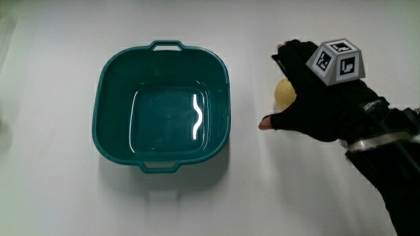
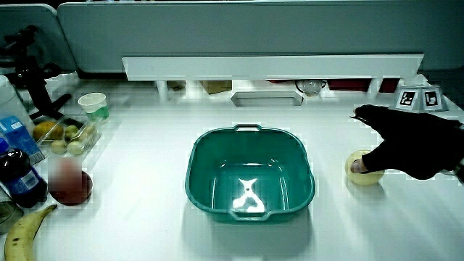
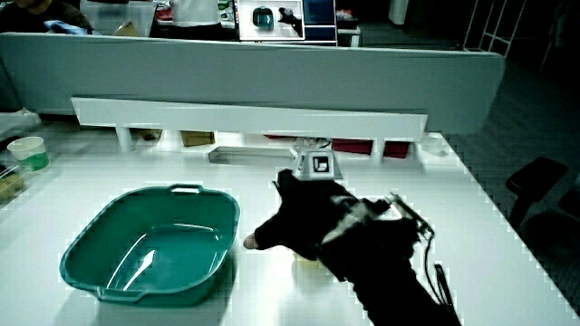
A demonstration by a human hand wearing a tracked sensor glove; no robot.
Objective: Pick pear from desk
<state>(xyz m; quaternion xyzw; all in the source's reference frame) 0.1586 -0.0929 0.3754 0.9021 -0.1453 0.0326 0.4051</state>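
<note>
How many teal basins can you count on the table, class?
1. The teal basin sits on the table beside the hand, which covers the pear. None seems hidden.

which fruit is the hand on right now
The pale yellow pear beside the teal basin, under the hand; the banana and boxed fruit lie untouched at the table's edge.

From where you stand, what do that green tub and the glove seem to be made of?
The teal basin looks like moulded plastic with a glossy finish: a bright glare streak runs across its floor, and its handles are formed in one piece with the rim. The glove on the hand looks like matte black fabric, since it shows no shine, though the exact textile cannot be told.
</note>
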